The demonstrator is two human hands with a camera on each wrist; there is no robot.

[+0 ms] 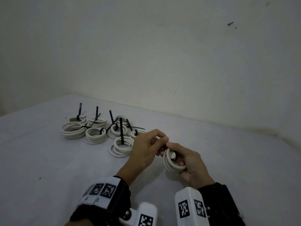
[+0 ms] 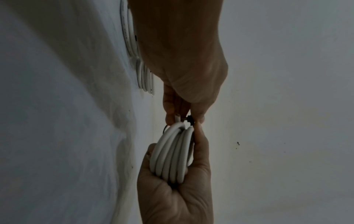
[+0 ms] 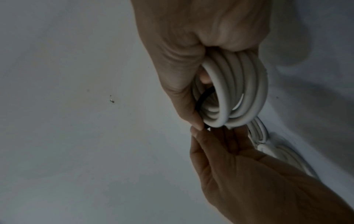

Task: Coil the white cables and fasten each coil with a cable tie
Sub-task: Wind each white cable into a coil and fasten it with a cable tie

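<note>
Right hand [image 1: 190,162] is curled round the white coil [image 1: 172,162], held on edge at about 5 o'clock of the surface [image 1: 48,160] so the loops stay stacked. Left hand [image 1: 146,147] pinches the black cable tie [image 3: 201,100] at the coil's top, likely feeding it closed. Cable is round, smooth, rubbery; the tie is thin. Finished coils [image 1: 96,136] lie flat at 10 o'clock, tie tails up.

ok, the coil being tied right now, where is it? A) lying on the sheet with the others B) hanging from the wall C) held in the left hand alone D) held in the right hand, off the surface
D: the right hand wraps the white coil above the sheet, while the left hand pinches the black cable tie at its top.
</note>
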